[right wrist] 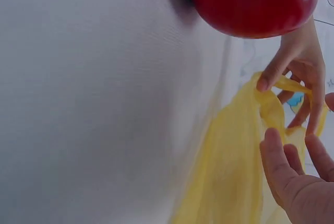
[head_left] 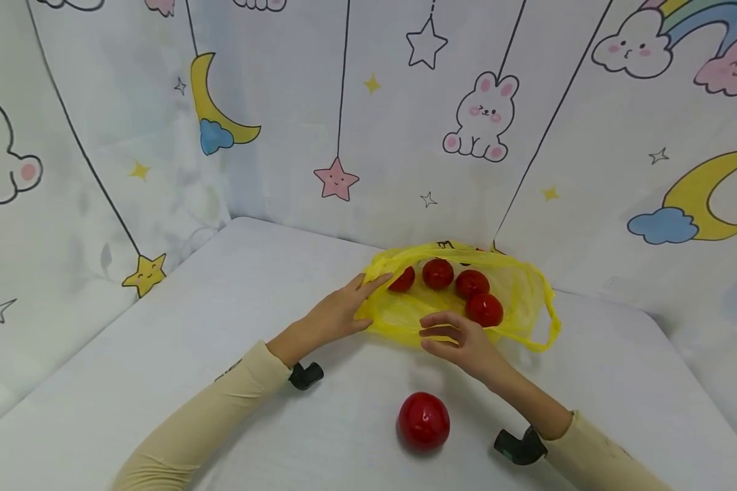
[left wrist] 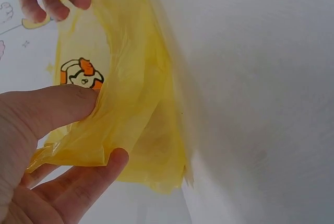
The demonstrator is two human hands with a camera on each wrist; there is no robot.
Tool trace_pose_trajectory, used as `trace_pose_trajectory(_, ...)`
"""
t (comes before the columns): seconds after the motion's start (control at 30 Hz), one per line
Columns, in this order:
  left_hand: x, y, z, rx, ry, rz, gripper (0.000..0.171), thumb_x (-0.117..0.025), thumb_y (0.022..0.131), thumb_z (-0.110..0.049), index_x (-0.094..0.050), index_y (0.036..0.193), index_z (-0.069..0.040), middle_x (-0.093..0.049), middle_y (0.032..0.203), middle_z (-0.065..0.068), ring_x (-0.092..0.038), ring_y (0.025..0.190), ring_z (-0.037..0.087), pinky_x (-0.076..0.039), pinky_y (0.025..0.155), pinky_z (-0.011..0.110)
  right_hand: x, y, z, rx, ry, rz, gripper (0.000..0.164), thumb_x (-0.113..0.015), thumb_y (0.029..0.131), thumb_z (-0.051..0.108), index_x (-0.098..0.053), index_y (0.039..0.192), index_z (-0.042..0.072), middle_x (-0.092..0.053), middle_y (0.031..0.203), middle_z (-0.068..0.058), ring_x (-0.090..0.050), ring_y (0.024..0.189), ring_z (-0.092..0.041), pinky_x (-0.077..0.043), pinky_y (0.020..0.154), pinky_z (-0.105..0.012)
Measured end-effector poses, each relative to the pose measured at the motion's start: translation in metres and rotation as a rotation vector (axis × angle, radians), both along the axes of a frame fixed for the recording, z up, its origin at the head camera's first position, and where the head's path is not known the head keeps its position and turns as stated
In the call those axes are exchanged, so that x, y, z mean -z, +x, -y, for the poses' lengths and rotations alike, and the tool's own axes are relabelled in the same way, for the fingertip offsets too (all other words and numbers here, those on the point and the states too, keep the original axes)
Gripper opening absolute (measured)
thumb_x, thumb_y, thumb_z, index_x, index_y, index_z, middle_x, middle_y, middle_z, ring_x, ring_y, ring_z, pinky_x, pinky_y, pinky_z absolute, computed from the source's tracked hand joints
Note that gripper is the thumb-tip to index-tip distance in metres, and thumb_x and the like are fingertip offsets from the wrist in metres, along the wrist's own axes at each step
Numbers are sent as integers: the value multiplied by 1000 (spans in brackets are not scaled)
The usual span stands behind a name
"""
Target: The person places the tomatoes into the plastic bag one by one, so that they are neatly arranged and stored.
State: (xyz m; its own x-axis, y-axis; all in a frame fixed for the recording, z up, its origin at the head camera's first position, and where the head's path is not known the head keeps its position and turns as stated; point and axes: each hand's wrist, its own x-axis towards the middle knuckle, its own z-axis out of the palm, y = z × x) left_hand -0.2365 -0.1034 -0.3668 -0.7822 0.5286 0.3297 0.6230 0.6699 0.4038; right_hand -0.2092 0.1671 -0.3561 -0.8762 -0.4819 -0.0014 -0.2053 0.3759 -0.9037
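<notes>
A yellow plastic bag (head_left: 399,332) lies on its side with its mouth toward me, and several glossy red apples (head_left: 484,310) are inside. My left hand (head_left: 338,312) holds the left edge of the mouth, the film between thumb and fingers in the left wrist view. In front of the mouth hovers my right hand (head_left: 467,346), fingers loosely bent and holding nothing. Nearer to me, one more red apple (head_left: 424,423) rests on the white table, and in the right wrist view it looms large at the top.
The white tabletop (head_left: 221,293) runs back to a cloth backdrop (head_left: 282,102) printed with stars, moons and bunnies, right behind the bag. A loop handle (head_left: 553,327) of the bag sticks out to the right. Black wrist devices (head_left: 521,447) sit under both forearms.
</notes>
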Motion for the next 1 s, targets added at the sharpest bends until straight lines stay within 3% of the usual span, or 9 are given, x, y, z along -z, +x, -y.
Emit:
trace_pose_trajectory(0.27,0,1,-2,-16,-13,31,80,-74,86,-9,-30,153,-17,-41,142,22,-61,90,27,-55,89,37,1,21,-9,-50,0,51,45,-70,91,21,-55,126,-2,-58,127,-25,-57,117,-38,-55,87,-28)
trace_pose_trajectory(0.57,2,0,-3,-24,-26,32,80,-73,87,-9,-30,153,-17,-38,146,23,-63,90,28,-56,88,38,6,37,-12,-284,-66,153,41,-67,92,13,-53,127,-3,-54,127,-30,-53,120,-44,-53,93,-29)
trace_pose_trajectory(0.83,4,1,-1,10,-24,-32,79,-74,86,-8,-31,152,-14,-44,138,24,-55,68,19,-58,78,32,15,44,-16,-433,-22,118,35,-67,90,13,-59,123,6,-56,126,-21,-54,115,-14,-51,94,-30)
trace_pose_trajectory(1.0,5,0,-1,17,-23,-56,79,-74,85,-7,-32,152,-13,-46,134,22,-55,68,20,-58,77,32,18,46,-19,-465,-26,123,41,-70,88,11,-56,127,8,-52,130,-17,-51,119,-15,-51,95,-31)
